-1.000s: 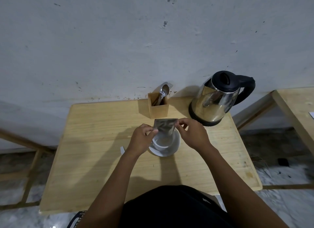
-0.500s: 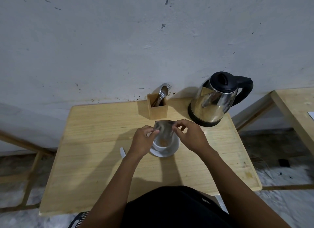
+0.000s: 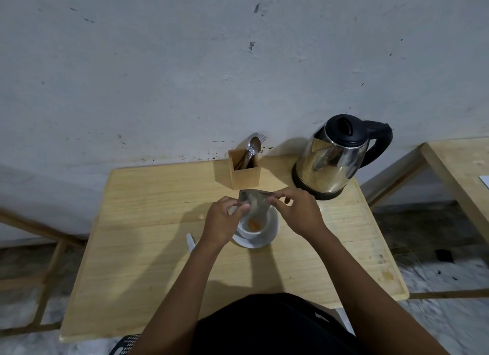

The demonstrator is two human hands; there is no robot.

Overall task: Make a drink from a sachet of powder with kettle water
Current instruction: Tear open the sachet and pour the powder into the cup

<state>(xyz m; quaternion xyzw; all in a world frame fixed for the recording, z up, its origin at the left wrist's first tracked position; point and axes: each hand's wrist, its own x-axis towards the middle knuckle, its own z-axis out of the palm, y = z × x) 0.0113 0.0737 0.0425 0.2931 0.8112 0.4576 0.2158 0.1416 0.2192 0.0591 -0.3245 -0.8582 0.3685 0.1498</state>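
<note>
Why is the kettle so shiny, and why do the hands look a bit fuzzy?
In the head view, the steel kettle mirrors the room, so bright patches show on it; the left hand and right hand look slightly smeared, likely motion blur, around the sachet; soft arm shadows fall across the table; its edges bow from the wide lens.

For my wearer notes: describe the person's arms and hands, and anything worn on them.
Both forearms are bare, no sleeves in view. The left hand and right hand show no gloves, rings, watch or bands. A black garment covers the lap or torso below.
</note>
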